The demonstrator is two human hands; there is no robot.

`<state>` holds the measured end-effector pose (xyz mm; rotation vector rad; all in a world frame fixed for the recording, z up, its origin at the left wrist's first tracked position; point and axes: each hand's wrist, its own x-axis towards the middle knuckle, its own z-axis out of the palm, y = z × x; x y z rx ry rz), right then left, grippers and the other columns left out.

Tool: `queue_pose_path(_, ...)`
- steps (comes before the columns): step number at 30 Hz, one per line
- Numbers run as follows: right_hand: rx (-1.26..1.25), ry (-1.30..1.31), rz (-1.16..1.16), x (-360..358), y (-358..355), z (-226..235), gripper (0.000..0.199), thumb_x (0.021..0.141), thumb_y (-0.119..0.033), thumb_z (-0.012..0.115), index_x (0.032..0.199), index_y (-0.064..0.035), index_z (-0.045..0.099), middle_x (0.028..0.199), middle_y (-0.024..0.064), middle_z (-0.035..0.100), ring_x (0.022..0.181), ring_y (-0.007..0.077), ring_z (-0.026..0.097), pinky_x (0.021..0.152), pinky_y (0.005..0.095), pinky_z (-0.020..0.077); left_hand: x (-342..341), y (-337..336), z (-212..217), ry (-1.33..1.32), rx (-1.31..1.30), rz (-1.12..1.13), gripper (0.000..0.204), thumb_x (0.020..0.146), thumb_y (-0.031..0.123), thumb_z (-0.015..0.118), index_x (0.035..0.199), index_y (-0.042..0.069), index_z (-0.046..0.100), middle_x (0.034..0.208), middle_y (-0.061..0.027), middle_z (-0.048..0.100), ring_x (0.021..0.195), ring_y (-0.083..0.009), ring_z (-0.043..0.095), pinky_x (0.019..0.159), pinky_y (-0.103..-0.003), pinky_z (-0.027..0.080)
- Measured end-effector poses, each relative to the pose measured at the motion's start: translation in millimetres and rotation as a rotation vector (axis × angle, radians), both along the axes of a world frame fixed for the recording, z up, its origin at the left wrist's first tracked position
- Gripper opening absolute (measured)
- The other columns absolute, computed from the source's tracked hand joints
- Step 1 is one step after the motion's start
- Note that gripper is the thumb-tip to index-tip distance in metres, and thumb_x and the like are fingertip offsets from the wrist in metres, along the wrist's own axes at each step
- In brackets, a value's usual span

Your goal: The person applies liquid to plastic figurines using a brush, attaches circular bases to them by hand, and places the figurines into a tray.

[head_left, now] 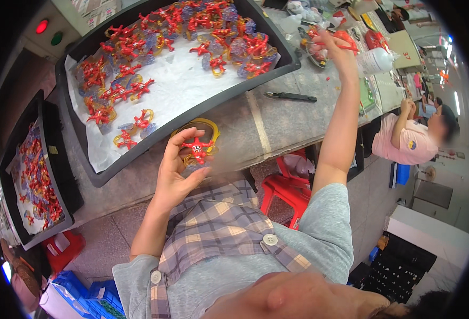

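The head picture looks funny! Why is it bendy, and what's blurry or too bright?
Head view: the fisheye lens curves the rim of the big black plastic tray; the long white ceiling light glares; haze blurs the grey tabletop beside the left hand, whose small red plastic figure looks sharper.

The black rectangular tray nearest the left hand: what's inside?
The black rectangular tray holds a thin white sheet and many red branching plastic pieces with yellow and purplish parts. Its floor is hidden beneath the sheet.
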<state>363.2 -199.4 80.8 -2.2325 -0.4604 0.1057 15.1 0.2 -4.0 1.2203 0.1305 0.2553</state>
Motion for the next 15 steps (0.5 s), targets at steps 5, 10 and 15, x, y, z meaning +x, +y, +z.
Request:
queue_pose_path(5, -0.157, 0.071, 0.067, 53, 8, -28, 0.051, 0.086, -0.051, 0.046, 0.083, -0.0054, 0.068, 0.068, 0.0021, 0.064, 0.063, 0.0092, 0.056, 0.067, 0.0235, 0.0418, 0, 3, 2, -0.004, -0.006, -0.010, 0.065, 0.071, -0.006, 0.064, 0.129, 0.001, 0.034, 0.128, -0.0106, 0.041, 0.104, -0.0182, 0.054, 0.090, -0.030, 0.043)
queue_pose_path(10, -0.609, -0.207, -0.078, 57, 22, -54, 0.048, 0.081, -0.055, 0.042, 0.075, -0.0175, 0.070, 0.067, -0.0006, 0.066, 0.076, 0.0184, 0.064, 0.070, 0.0346, 0.0465, 1, 3, 9, 0.018, -0.005, -0.024, 0.064, 0.072, -0.008, 0.064, 0.128, 0.003, 0.035, 0.128, -0.0095, 0.041, 0.109, -0.0184, 0.052, 0.091, -0.030, 0.043)
queue_pose_path(15, -0.463, -0.208, -0.214, 63, 5, -50, 0.051, 0.075, -0.066, 0.046, 0.083, -0.0227, 0.071, 0.073, 0.0004, 0.068, 0.077, 0.0229, 0.064, 0.072, 0.0358, 0.0473, 2, 1, 7, 0.001, 0.065, 0.000, 0.062, 0.070, -0.007, 0.067, 0.125, 0.003, 0.040, 0.123, -0.0076, 0.046, 0.111, -0.0177, 0.051, 0.092, -0.031, 0.043)
